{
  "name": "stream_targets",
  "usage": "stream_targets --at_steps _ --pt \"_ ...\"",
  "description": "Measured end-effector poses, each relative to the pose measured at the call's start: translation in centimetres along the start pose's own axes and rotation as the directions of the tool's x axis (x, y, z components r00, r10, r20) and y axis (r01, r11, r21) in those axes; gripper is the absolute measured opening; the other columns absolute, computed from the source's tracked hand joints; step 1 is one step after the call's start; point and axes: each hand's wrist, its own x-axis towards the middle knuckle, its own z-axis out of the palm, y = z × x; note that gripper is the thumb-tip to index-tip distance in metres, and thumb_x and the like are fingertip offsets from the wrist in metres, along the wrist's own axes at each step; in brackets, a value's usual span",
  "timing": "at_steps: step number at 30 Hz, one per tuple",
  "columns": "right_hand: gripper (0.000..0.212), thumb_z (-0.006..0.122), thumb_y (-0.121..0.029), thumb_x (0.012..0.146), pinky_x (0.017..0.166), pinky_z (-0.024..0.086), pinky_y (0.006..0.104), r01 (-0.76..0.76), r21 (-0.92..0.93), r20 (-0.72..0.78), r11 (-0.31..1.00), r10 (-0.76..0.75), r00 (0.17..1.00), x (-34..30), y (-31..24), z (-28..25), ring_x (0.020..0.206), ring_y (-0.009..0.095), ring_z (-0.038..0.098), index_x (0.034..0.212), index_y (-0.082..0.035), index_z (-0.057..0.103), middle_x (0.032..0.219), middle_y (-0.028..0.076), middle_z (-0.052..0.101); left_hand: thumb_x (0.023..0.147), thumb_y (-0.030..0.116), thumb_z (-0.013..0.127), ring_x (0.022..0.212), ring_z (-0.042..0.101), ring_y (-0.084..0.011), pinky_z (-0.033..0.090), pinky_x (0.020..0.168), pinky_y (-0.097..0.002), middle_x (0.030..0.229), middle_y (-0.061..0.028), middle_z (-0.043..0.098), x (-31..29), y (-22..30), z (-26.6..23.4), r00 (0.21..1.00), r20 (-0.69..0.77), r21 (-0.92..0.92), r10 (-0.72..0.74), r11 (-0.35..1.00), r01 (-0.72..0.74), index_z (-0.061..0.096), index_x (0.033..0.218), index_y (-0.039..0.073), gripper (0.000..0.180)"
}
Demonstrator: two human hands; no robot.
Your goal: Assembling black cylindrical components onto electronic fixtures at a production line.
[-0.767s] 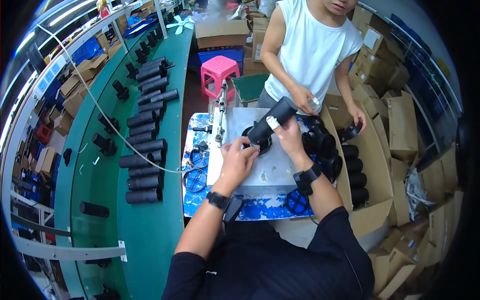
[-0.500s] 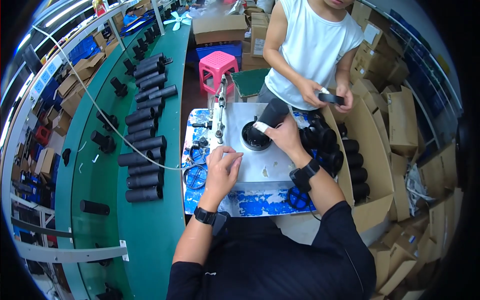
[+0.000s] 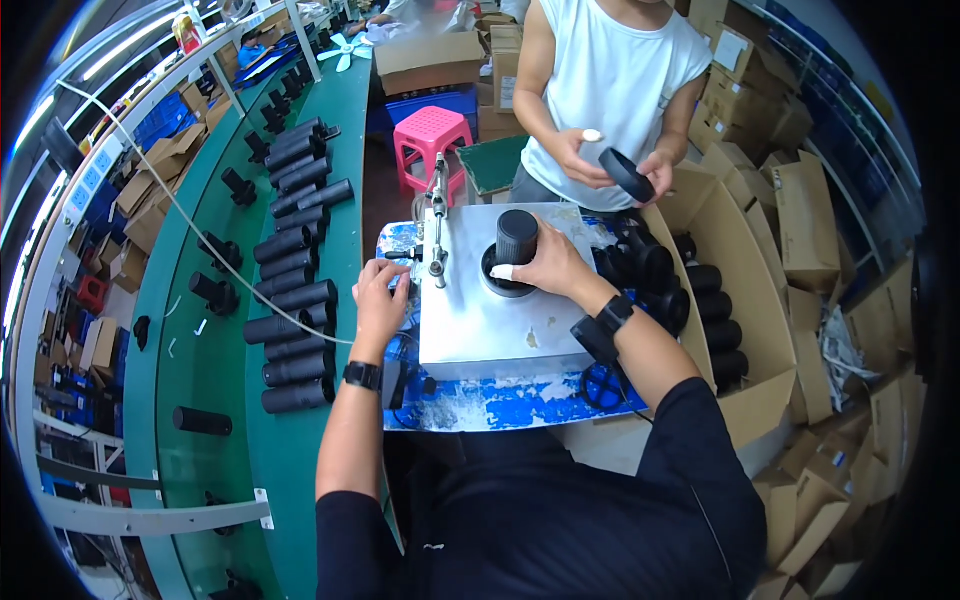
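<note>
My right hand is wrapped round a ribbed black cylinder, with white tape on the thumb. The cylinder stands upright in a round black fixture on a silver metal box; its lower end is hidden by the fixture and my thumb. My left hand hovers at the left side of the blue worktable, fingers loosely bent and apart, nothing visible in them. Near it is the black handle of a metal toggle clamp standing on the box's left side.
On the green bench at left lie several black cylinders in a row. A thin pale cable hangs across it. Across the table, a person in a white top holds a black ring. Black parts and an open carton are at right.
My right hand has brought the cylinder from tilted to upright over the fixture. My left hand has moved left, away from the box. The other person's ring has turned.
</note>
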Motion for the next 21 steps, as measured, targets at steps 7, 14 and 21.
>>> stream_targets --at_steps 7,14,21 --pt "0.07 0.096 -0.042 0.073 0.1 0.056 0.046 0.026 -0.002 -0.089 1.0 -0.026 0.996 -0.9 -0.1 0.3 0.111 0.039 0.072 0.123 -0.002 0.067 0.119 0.021 0.074 0.111 0.045 0.05 0.136 0.058 -0.0383 0.041 0.112 -0.0597 0.145 -0.0132 0.066 4.7 -4.0 2.0 0.955 0.178 0.031 -0.239 0.971 0.237 0.073 0.133 0.016 0.043" --pt "0.064 0.095 -0.036 0.078 0.098 0.057 0.0421 0.059 0.06 -0.099 0.996 -0.053 0.994 -1.5 0.3 0.9 0.106 0.034 0.074 0.125 -0.001 0.07 0.114 0.019 0.076 0.113 0.054 0.04 0.139 0.056 -0.0421 0.037 0.114 -0.0665 0.146 -0.0151 0.066 5.9 -4.6 2.0 0.867 0.345 0.156 -0.359 0.933 0.324 0.068 0.141 0.016 0.055" --pt "0.061 0.094 -0.033 0.079 0.095 0.058 0.0419 -0.009 0.03 -0.109 0.999 0.012 0.994 -1.6 1.1 1.7 0.104 0.034 0.075 0.124 0.0 0.069 0.113 0.019 0.076 0.114 0.046 0.044 0.133 0.062 -0.0404 0.041 0.115 -0.0595 0.143 -0.0184 0.068 2.5 -1.7 -1.1 0.918 0.231 0.178 -0.324 0.941 0.287 0.062 0.149 0.012 0.052"
